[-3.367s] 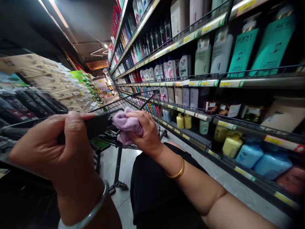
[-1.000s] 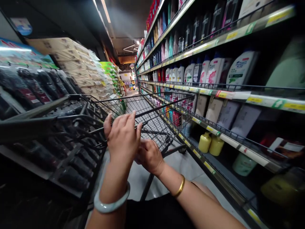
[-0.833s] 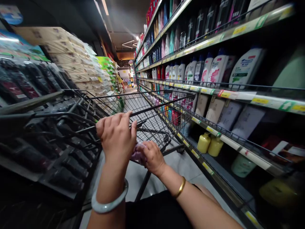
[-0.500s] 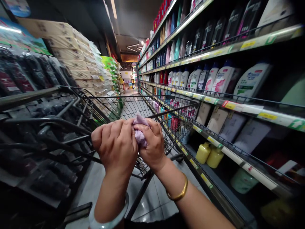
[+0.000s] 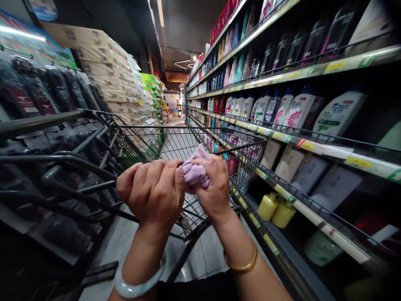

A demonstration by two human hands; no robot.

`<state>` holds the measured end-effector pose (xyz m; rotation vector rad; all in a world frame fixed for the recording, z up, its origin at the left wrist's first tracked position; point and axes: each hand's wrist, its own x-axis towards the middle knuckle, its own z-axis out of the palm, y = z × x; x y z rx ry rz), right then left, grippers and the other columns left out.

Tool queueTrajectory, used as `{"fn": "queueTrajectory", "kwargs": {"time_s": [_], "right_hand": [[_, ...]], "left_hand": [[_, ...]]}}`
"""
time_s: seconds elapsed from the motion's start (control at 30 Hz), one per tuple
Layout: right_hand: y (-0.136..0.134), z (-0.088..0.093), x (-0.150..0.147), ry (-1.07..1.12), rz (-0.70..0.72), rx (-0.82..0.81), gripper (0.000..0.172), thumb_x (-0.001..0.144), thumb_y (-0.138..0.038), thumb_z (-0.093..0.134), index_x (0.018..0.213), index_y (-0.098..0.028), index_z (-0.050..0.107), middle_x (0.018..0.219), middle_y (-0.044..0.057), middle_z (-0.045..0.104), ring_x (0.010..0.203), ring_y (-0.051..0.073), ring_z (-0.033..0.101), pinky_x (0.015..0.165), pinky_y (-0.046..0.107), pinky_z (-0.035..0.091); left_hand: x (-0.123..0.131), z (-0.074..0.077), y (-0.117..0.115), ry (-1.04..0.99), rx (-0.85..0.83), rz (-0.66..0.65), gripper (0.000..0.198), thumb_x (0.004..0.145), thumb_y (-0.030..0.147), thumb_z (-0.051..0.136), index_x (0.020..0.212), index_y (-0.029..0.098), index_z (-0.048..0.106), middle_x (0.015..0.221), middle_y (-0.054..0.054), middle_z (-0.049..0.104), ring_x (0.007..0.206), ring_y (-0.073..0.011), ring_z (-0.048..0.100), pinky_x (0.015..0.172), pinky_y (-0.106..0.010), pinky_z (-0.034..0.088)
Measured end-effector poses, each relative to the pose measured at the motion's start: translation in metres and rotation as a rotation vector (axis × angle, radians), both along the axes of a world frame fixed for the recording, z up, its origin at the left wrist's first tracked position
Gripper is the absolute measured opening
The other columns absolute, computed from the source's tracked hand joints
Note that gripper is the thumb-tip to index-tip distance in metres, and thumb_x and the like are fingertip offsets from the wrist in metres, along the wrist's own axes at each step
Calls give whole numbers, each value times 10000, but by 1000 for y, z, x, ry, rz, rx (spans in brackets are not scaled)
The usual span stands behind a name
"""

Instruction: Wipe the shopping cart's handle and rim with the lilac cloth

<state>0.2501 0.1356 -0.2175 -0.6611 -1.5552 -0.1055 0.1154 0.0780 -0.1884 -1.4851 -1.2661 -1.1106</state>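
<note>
I see a shelf (image 5: 332,151) of bottles along the right, running near to far. The shopping cart (image 5: 246,146) stands ahead in the middle; pushed rightward, it could knock stock down. My left hand (image 5: 152,192) is curled tight, I judge around the cart's handle (image 5: 179,164), which shows only as a dark sliver. My right hand (image 5: 216,182) is just right of it, thumb and fingers closed on the lilac cloth (image 5: 196,173), bunched between the hands. Caution: a loose pinch could let a fold slip or catch on wire; slack left fingers could let the cart roll. The pale bangle (image 5: 138,288) and gold bracelet (image 5: 246,265) could strike metal if a wrist drops
</note>
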Motion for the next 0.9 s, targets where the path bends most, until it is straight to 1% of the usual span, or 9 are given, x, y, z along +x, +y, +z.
{"fn": "queueTrajectory", "kwargs": {"time_s": [0.1, 0.2, 0.33, 0.4, 0.57, 0.63, 0.7, 0.8, 0.9], "right_hand": [[23, -5, 24, 137, -81, -75, 392, 765, -85, 604, 1099, -250, 725, 1173, 84, 676, 1158, 280, 617, 1070, 489, 508], [26, -6, 29, 219, -135, -138, 402, 747, -54, 590, 1081, -236, 724, 1179, 90, 667, 1139, 276, 618, 1078, 488, 501], [5, -2, 10, -7, -35, -101, 365, 821, -111, 639, 1149, -247, 725, 1225, 95, 674, 1182, 285, 585, 1089, 482, 493], [6, -3, 11, -65, -16, -78, 364, 832, -126, 638, 1162, -251, 727, 1224, 89, 682, 1191, 284, 577, 1091, 484, 483], [44, -18, 49, 177, -219, -183, 416, 728, -86, 591, 1100, -213, 728, 1159, 96, 669, 1137, 288, 596, 1072, 504, 478], [50, -21, 52, 216, -262, -215, 421, 719, -90, 588, 1098, -216, 722, 1155, 94, 662, 1129, 289, 601, 1069, 505, 483], [43, -20, 39, 176, -220, -192, 446, 727, -74, 583, 1121, -231, 718, 1174, 94, 664, 1135, 286, 604, 1060, 491, 498], [23, -15, 9, -30, -59, -117, 444, 761, -68, 606, 1142, -261, 727, 1188, 83, 686, 1152, 279, 603, 1039, 459, 520], [18, -11, 1, -106, 20, -71, 404, 786, -97, 632, 1136, -268, 737, 1185, 71, 707, 1168, 279, 607, 1048, 460, 518]], "left_hand": [[-4, 0, 0, 5, 15, -19, 181, 1008, 307, 568, 1092, 274, 725, 973, -24, 772, 922, -257, 654, 1056, -477, 337], [-4, 0, 1, 16, 34, -20, 166, 990, 314, 605, 1102, 276, 722, 977, -22, 774, 908, -254, 658, 1049, -478, 342], [-8, 0, 3, 7, 40, -34, 156, 974, 327, 632, 1091, 276, 721, 965, -27, 775, 904, -260, 663, 1052, -502, 343], [-14, 0, 5, -4, 32, -32, 155, 979, 330, 628, 1087, 280, 728, 962, -27, 776, 905, -261, 663, 1057, -515, 347], [-33, 1, 12, -46, 14, -31, 167, 1007, 332, 590, 1049, 302, 749, 982, -20, 784, 947, -264, 680, 1068, -541, 373], [-40, 2, 13, -69, -7, -27, 183, 1018, 339, 571, 1023, 302, 750, 990, -20, 786, 968, -268, 682, 1085, -557, 377], [-47, 2, 15, -98, -27, -19, 208, 1032, 344, 544, 1002, 297, 744, 990, -22, 784, 981, -269, 682, 1109, -568, 380], [-56, 1, 16, -126, -15, -10, 229, 1038, 344, 539, 954, 272, 739, 979, -35, 781, 978, -264, 683, 1176, -584, 357], [-61, 1, 14, -134, 16, -13, 225, 1028, 351, 569, 932, 246, 743, 975, -46, 780, 992, -269, 688, 1226, -605, 320]]}}
